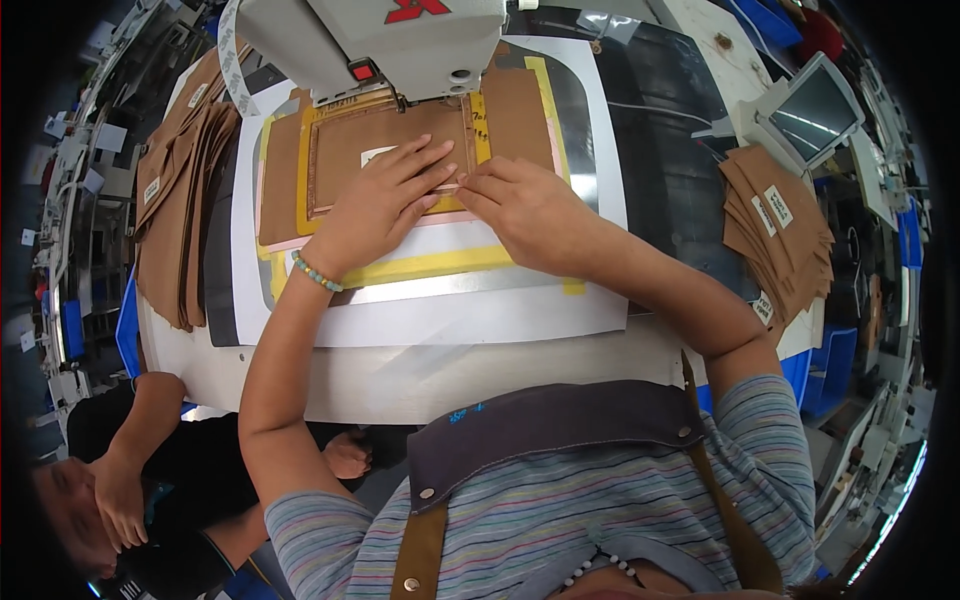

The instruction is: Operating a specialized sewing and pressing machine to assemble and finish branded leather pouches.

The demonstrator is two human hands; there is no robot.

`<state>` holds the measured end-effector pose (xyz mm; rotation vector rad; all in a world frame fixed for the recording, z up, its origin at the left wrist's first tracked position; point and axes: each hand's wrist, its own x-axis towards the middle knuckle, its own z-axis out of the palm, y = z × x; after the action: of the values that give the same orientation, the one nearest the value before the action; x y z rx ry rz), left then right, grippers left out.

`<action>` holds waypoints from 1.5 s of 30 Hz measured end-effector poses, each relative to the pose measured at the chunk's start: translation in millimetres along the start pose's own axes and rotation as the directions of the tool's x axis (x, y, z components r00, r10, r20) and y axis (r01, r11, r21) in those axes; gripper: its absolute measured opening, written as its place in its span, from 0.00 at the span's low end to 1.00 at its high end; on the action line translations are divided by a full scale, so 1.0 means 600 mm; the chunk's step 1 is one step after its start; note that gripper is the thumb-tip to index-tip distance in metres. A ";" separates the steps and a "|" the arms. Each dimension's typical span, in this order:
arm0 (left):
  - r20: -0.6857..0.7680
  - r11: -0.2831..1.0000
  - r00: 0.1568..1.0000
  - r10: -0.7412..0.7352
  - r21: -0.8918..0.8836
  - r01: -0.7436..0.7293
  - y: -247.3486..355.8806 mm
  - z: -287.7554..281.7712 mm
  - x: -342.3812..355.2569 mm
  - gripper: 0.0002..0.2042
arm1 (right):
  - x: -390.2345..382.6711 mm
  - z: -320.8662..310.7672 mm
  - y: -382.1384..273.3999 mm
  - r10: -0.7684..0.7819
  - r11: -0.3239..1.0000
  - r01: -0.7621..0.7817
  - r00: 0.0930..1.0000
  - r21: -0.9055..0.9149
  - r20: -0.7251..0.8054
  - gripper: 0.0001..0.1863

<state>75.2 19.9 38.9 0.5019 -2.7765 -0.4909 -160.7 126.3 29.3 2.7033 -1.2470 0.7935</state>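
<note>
A brown fabric piece [345,140] lies flat beneath the head of a sewing machine [400,45], inside a rectangular yellow-edged template [303,185]. My left hand [365,215] rests palm down on the fabric, its fingers stretched out and slightly apart, partly covering a small white label [374,155]. At the template's near right corner is my right hand [530,215], its fingers drawn together and their tips pressed down beside the left fingers. Whatever those tips may pinch is too small to make out. Another brown panel [520,115] lies to the right in the template.
Stacked brown fabric pieces hang at the left table edge [175,220]; another labelled brown stack [775,220] lies at the right. A small screen [815,110] stands behind that stack. White sheeting [450,320] lies under the template. Another person [170,480] sits close at lower left.
</note>
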 end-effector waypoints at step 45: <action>-0.131 0.902 0.944 -0.302 -0.361 0.238 -0.142 0.001 0.024 0.17 | 0.039 -0.178 -0.132 0.001 -0.322 0.328 0.938 0.888 -0.346 0.12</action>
<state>86.3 -60.6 9.6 0.8086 -2.3827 -0.9183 -136.3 191.1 144.9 3.1187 0.5720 3.1143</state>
